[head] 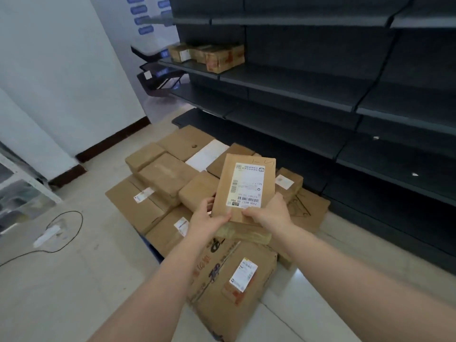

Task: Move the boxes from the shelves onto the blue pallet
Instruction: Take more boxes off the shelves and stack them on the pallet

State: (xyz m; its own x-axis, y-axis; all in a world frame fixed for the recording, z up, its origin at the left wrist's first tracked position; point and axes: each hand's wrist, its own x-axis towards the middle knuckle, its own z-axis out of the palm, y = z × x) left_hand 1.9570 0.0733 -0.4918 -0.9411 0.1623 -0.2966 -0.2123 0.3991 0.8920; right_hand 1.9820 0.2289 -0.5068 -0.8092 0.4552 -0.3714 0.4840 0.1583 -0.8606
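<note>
On the floor at the left lies a black cable (74, 230) in a loop, beside a white power strip (47, 235). Right of it, a pile of brown cardboard boxes (158, 176) covers the blue pallet (148, 245), of which only a small blue edge shows at the near left of the pile.

Both forearms reach forward from the near edge, over the pile. The left hand (209, 218) grips the near left corner of a flat brown box (246, 186); its thumb lies on the top face and the fingers are curled under, so I cannot tell how they lie. The right hand (271, 211) grips the near right corner in the same way, thumb on top beside the white shipping label (246, 185). The box is held above the pile, its far end tilted up.

Near, below the hands, lies a large printed carton (234, 280) with a small label.

At the far side, a few boxes on the shelf (209, 55) remain at the left end of the dark shelves (345, 95), which fill the right of the view.
</note>
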